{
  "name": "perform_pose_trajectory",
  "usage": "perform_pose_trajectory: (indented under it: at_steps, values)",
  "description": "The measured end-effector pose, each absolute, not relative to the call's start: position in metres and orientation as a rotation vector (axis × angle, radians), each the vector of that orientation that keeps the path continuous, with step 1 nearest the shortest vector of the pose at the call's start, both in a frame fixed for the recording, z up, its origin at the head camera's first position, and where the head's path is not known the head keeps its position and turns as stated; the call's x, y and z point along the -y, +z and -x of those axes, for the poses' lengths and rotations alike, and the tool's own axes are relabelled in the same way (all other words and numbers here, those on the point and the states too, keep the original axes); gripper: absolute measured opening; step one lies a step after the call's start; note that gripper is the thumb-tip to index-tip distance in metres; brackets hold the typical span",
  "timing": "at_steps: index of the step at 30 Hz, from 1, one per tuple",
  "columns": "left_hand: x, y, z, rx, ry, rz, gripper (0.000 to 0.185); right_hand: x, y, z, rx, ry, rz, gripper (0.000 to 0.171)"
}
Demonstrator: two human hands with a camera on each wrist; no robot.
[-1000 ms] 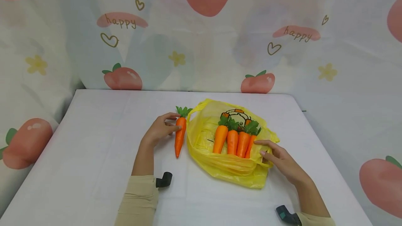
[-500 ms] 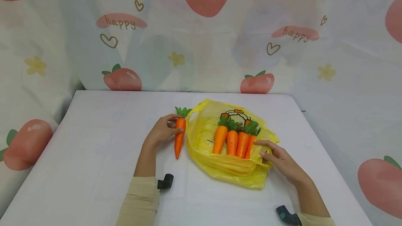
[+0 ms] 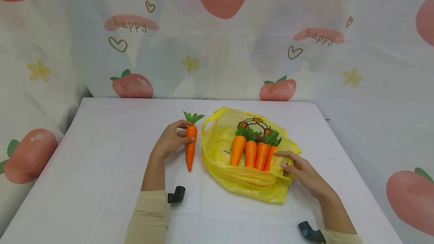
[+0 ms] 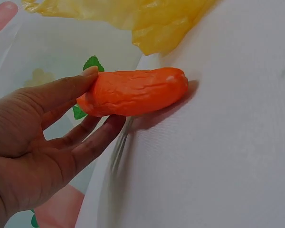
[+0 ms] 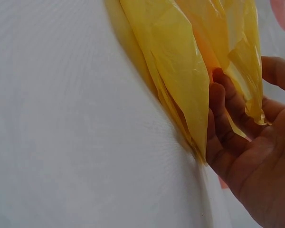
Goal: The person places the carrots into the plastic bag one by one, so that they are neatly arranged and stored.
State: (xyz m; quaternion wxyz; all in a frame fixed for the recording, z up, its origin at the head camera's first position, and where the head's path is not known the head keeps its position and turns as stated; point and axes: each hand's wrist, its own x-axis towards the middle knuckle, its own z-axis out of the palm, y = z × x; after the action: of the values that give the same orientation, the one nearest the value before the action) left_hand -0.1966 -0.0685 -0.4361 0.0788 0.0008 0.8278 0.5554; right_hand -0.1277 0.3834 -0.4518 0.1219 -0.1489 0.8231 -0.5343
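My left hand (image 3: 173, 138) pinches an orange carrot (image 3: 190, 148) with green leaves between thumb and fingers, left of the yellow plastic bag (image 3: 220, 150). In the left wrist view the carrot (image 4: 137, 91) points its narrow end at the table; whether the tip touches the cloth, I cannot tell. On the bag's right edge, my right hand (image 3: 305, 172) holds the thin plastic. The right wrist view has the fingers of this right hand (image 5: 256, 147) curled at the bag's opening (image 5: 180, 71), partly behind the film. Several carrots (image 3: 251, 153) stick out of the bag, leaves up, their lower ends hidden.
A white cloth covers the table (image 3: 112, 161). Behind it hangs a curtain (image 3: 217, 55) printed with fruit and flowers. Black camera mounts (image 3: 176, 194) sit on both wrists.
My left hand has shifted slightly left with the carrot, widening its distance from the bag. The carrot's leaves stand a little higher. The right hand and the bag have hardly moved.
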Motion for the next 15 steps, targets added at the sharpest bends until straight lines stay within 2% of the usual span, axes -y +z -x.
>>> perform_pose_trajectory:
  at_steps: [15]
  values:
    - [0.068,-0.416,0.195,-2.523,1.709,0.017,0.049,-0.384,-0.452,0.127,-2.417,-1.573,0.475,0.038]
